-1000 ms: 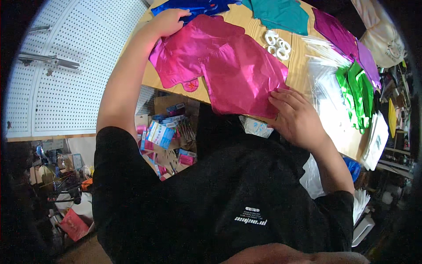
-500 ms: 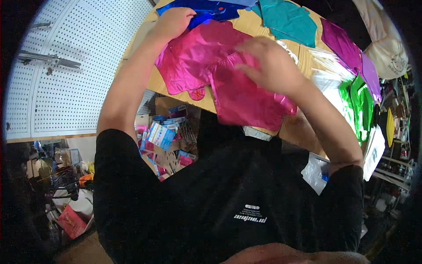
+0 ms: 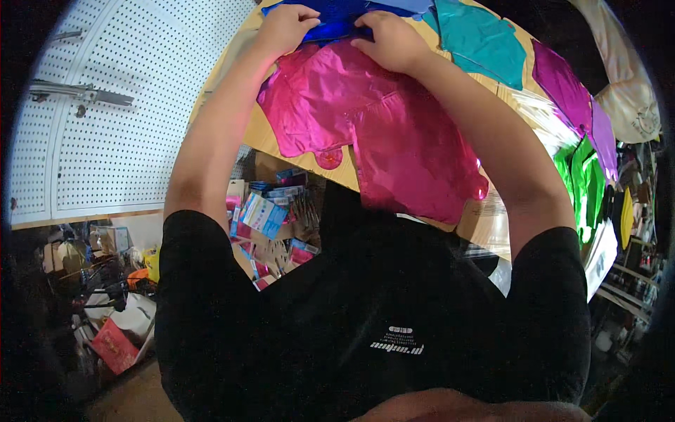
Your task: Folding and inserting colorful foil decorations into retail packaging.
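A flat, shiny pink foil balloon (image 3: 411, 151) lies spread over the near part of the table, its lower end hanging over the edge toward my body. Beyond it is a blue foil balloon (image 3: 337, 30), partly out of view at the top. My left hand (image 3: 287, 29) is closed, its thumb and fingers pinching the blue foil's near left part. At the right part of the same foil, my right hand (image 3: 392, 41) has bent fingers with thumb and forefinger apart, touching the blue foil near the pink one's far edge.
To the right lie teal foil (image 3: 485, 43), purple foil (image 3: 559, 74), green foil (image 3: 582, 183) and a bundle of white sticks (image 3: 538, 109). White pegboard (image 3: 133, 119) stands at left. Below the table edge, a box holds several blue-and-pink packets (image 3: 261, 216).
My right hand has moved from over the pink foil, far and left, to the blue foil. My left hand stays at the blue foil. The view has shifted slightly.
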`<state>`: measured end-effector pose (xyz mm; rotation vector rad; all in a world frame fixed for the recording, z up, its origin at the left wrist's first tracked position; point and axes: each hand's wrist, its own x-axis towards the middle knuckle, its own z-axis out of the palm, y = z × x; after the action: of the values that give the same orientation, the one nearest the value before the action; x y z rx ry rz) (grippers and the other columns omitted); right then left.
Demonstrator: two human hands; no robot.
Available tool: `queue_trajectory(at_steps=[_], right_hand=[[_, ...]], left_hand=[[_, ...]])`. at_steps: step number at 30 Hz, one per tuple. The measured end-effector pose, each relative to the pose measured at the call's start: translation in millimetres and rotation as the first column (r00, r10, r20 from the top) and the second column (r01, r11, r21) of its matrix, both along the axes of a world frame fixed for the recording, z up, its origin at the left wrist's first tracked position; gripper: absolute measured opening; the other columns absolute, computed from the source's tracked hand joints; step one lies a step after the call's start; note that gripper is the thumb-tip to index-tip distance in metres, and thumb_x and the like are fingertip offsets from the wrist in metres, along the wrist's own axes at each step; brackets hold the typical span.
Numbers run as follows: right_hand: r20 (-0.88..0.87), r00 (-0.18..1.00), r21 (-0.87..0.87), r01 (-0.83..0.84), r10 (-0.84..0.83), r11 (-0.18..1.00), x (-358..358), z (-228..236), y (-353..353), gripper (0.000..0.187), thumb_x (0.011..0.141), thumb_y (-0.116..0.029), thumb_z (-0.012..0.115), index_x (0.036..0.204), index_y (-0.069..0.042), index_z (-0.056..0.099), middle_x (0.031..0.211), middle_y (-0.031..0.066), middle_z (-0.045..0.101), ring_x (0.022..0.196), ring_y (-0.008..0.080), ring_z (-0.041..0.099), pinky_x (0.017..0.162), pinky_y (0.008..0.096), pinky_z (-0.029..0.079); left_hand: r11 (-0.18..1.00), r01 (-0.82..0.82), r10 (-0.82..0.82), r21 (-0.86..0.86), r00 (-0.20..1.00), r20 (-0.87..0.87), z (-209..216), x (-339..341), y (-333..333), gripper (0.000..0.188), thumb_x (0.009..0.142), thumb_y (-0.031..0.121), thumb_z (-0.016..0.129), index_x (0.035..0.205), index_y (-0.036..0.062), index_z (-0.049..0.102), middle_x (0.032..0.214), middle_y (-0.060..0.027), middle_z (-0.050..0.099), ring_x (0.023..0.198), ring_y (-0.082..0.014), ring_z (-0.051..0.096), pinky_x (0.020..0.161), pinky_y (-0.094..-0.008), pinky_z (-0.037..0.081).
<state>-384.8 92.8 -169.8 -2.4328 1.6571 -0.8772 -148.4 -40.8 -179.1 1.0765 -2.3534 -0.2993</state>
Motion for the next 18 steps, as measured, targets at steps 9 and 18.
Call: queue_trajectory(at_steps=[9,18], right_hand=[[0.050,0.999,-0.217,0.024,-0.014,0.976,11,4,-3,0.030,0.084,-0.021,0.074,0.105,0.001,0.070,0.109,0.0232,0.068,0.110,0.0418,0.061,0.099,0.0475,0.050],[-0.136,0.990,0.011,-0.025,0.026,1.000,17,1,-10,0.036,0.086,-0.028,0.072,0.107,0.002,0.070,0.115,0.0225,0.066,0.112,0.0410,0.059,0.100,0.0478,0.048]], left_hand=[[0.937,-0.104,0.126,0.334,0.991,-0.045,17,-8,6,0.024,0.082,0.012,0.084,0.103,0.0009,0.078,0.083,-0.0100,0.076,0.073,-0.0179,0.069,0.070,-0.0337,0.056],[0.934,0.068,-0.014,0.351,0.988,-0.153,-3,12,-23,0.035,0.085,0.035,0.084,0.099,0.0028,0.080,0.086,-0.0149,0.077,0.071,-0.0228,0.068,0.072,-0.0375,0.055]])
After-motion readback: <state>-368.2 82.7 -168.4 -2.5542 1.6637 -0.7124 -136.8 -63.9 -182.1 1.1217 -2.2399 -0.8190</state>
